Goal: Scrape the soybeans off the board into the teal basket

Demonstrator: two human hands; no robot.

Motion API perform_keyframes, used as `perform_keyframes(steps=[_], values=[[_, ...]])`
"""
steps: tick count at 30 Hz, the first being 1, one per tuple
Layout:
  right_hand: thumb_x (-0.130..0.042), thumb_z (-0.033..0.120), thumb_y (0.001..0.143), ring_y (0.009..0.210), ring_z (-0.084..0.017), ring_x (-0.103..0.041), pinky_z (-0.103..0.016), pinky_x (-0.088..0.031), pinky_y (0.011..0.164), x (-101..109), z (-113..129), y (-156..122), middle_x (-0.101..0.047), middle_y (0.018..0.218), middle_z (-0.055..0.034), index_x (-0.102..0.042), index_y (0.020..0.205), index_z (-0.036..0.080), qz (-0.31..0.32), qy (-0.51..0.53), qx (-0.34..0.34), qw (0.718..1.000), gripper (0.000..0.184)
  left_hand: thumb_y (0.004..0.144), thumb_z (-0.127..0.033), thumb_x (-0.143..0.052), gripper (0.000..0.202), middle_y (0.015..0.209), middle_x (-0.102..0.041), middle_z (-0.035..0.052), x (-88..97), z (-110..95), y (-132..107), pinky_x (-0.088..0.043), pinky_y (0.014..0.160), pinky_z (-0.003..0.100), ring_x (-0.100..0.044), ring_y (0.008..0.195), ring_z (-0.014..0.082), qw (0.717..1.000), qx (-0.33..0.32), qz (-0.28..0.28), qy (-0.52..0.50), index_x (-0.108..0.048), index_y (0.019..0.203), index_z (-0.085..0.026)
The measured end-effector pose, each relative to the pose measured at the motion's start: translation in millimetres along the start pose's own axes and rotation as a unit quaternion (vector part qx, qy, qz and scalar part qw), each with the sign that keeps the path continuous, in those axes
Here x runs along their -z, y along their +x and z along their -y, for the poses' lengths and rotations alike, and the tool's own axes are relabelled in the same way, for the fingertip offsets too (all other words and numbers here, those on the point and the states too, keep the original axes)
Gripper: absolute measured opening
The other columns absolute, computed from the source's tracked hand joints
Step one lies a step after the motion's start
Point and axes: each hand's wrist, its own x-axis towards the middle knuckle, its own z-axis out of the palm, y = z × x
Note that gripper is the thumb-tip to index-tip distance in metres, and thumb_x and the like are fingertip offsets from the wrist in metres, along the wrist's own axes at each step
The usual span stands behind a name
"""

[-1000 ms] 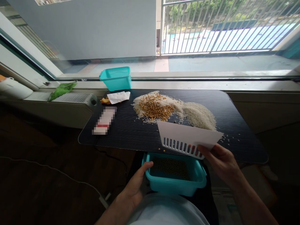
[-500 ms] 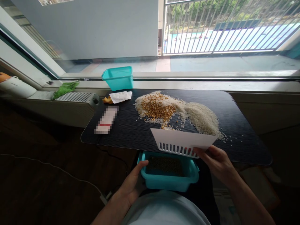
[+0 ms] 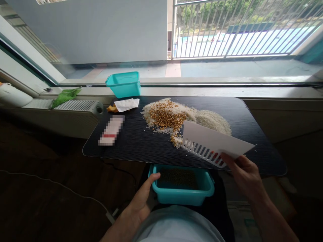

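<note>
My right hand (image 3: 243,173) grips a white slotted plastic scraper (image 3: 214,144), its edge resting on the black table (image 3: 141,146) against a pile of white rice mixed with yellow beans (image 3: 174,117). A small clump of beans and rice (image 3: 176,139) sits just left of the scraper. My left hand (image 3: 142,200) holds the left side of a teal tub (image 3: 181,183) below the table's front edge; the tub has dark beans in it.
A second teal tub (image 3: 124,84) stands at the table's back left, beside a white paper (image 3: 126,104) and an orange scrap. A blurred white packet (image 3: 111,129) lies at the left. A radiator (image 3: 63,109) with a green cloth is further left. The window runs behind.
The scraper has moved from the table's front edge back and to the right into the pile, leaving a small clump of grains at its left. My left hand stays on the tub.
</note>
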Motion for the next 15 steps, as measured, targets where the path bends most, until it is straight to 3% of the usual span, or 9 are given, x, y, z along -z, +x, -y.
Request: perform_keyframes(steps=[4,9,15], values=[[-0.083,0.052,0.061,0.079,-0.025,-0.074,-0.038,-0.061,0.076,-14,2,-3,-0.08,0.084,-0.003,-0.079,0.086,0.023,0.026,0.004,0.003,1.0,0.038,0.082,-0.036,-0.065,0.044,0.09,-0.075,0.0095,-3.1,2,0,-0.056,0.076,0.034,-0.072,0.084,0.0256,1.0,-0.003,-0.006,0.002,-0.059,0.12,-0.015],[-0.08,0.05,0.067,0.081,-0.023,-0.074,-0.037,-0.06,0.079,-20,6,2,-0.079,0.088,-0.0019,-0.078,0.091,0.024,-0.026,-0.003,0.03,0.999,0.036,0.081,-0.035,-0.066,0.047,0.094,-0.075,0.0105,-1.9,2,0,-0.056,0.077,0.035,-0.071,0.086,0.0264,1.0,-0.002,0.005,0.004,-0.058,0.122,-0.015],[-0.082,0.053,0.061,0.079,-0.026,-0.074,-0.04,-0.06,0.077,-38,14,15,-0.079,0.085,-0.004,-0.078,0.088,0.021,0.022,-0.004,0.033,0.999,0.042,0.082,-0.037,-0.064,0.05,0.099,-0.075,0.0115,-1.8,1,0,-0.055,0.079,0.036,-0.071,0.09,0.0268,1.0,-0.008,-0.005,0.017,-0.055,0.126,-0.015]])
